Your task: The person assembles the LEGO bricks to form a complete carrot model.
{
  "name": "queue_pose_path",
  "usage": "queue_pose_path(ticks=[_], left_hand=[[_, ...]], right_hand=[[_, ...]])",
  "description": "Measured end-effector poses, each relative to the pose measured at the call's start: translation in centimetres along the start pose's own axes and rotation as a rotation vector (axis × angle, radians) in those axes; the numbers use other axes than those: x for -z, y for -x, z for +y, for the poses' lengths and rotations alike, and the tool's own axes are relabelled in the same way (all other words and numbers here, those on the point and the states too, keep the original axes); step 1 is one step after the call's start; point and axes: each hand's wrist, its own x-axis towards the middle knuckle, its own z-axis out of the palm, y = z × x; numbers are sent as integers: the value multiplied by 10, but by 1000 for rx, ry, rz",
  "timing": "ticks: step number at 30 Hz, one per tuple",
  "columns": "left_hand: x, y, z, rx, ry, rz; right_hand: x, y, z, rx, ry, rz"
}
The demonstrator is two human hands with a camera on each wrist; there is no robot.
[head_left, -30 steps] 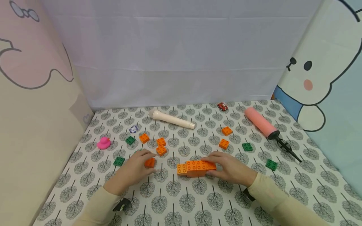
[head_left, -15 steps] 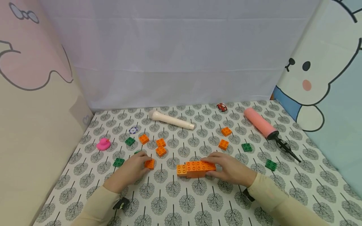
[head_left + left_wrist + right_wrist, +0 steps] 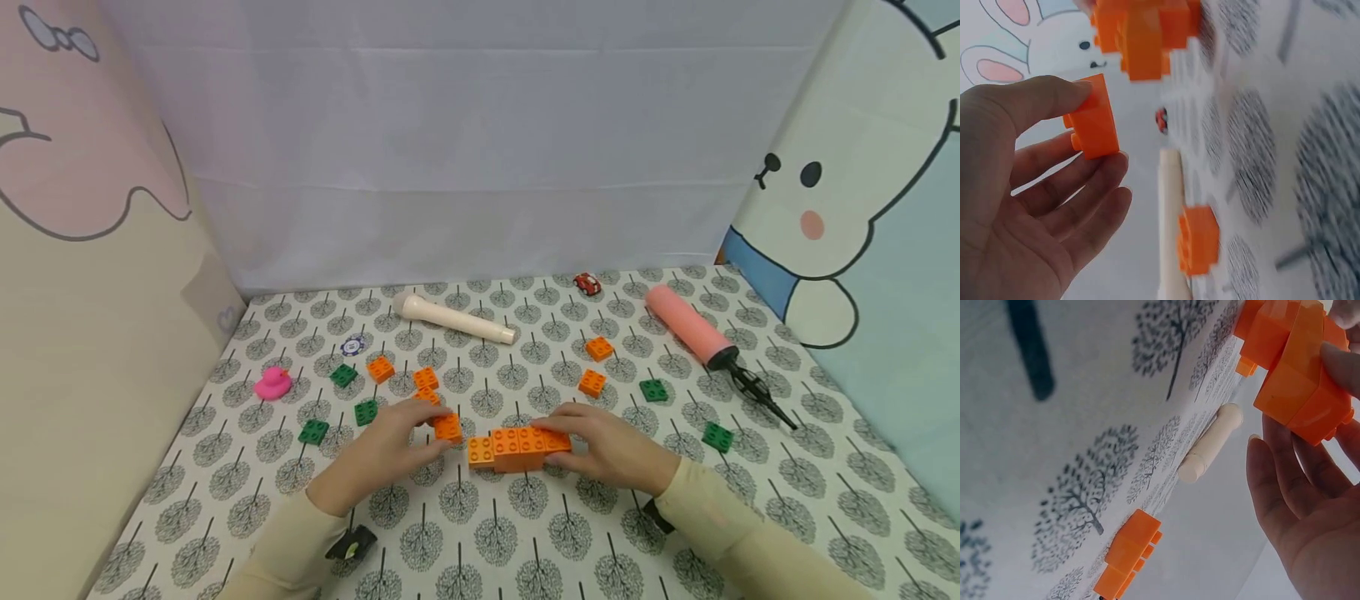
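In the head view my left hand (image 3: pixel 386 454) pinches a loose orange brick (image 3: pixel 447 428) just left of a joined row of orange bricks (image 3: pixel 519 450). The left wrist view shows that brick (image 3: pixel 1093 119) between thumb and fingertips, raised off the cloth. My right hand (image 3: pixel 611 446) grips the row's right end, thumb on the near side and fingers on the far side. In the right wrist view the row (image 3: pixel 1297 375) lies between the thumb and fingers of my right hand (image 3: pixel 1310 487). A small gap separates the held brick from the row.
Other orange bricks (image 3: pixel 381 369) and several green bricks (image 3: pixel 313 431) lie scattered on both sides. Farther back are a white microphone-shaped object (image 3: pixel 457 318), a red toy car (image 3: pixel 587 284) and a pink cylinder (image 3: pixel 686 323). A pink duck (image 3: pixel 273 383) and a chip (image 3: pixel 352 346) stand left.
My left hand has closed on the orange brick and carried it right, close to the row, uncovering a green brick behind it. My right hand has stayed on the row.
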Motion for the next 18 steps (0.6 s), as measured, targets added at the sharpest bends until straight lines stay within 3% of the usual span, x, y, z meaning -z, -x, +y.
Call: queue_pose_path(ticks=[4, 7, 13, 18], left_hand=[[-6, -7, 14, -82, 58, -10], [-12, -10, 19, -98, 62, -41], [-20, -11, 23, -66, 31, -82], [-21, -10, 22, -37, 60, -85]], right_hand=[[0, 0, -1, 2, 3, 2], [0, 0, -1, 0, -3, 1], [1, 0, -1, 8, -1, 2], [0, 0, -1, 9, -2, 9]])
